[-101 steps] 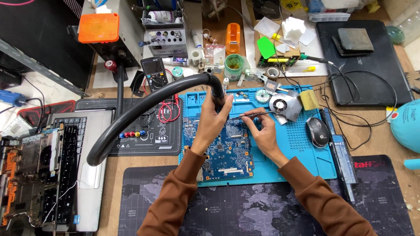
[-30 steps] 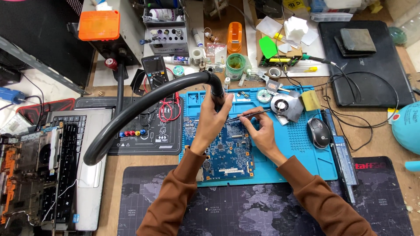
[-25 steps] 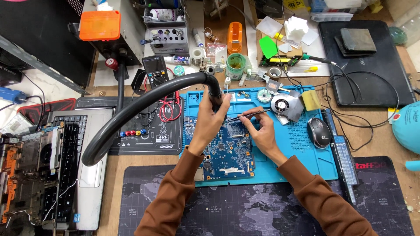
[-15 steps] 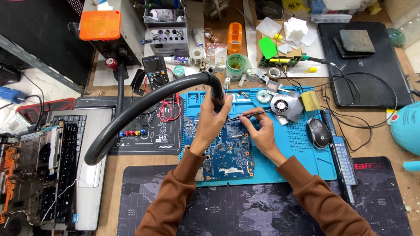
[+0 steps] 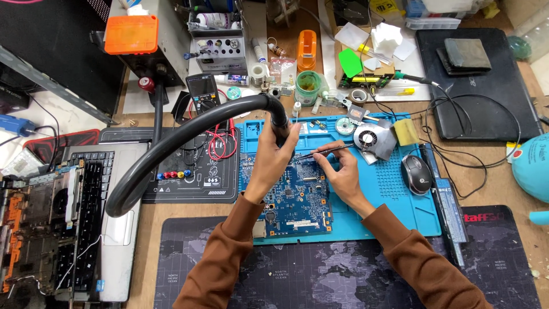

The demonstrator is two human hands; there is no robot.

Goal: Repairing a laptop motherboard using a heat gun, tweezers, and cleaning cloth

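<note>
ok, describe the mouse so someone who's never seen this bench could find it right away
Start at the blue work mat in the middle of the bench, where the circuit board lies. Go to the mat's right edge, past the right hand: the mouse sits there. It is the only rounded, dark grey, palm-sized thing; the objects beside it are flat or boxy.

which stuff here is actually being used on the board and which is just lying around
In use:
left hand gripping the black hose
right hand holding tweezers
blue circuit board
blue work mat

Lying about:
mouse
small fan
yellow sponge
multimeter
closed black laptop
opened laptop
</note>
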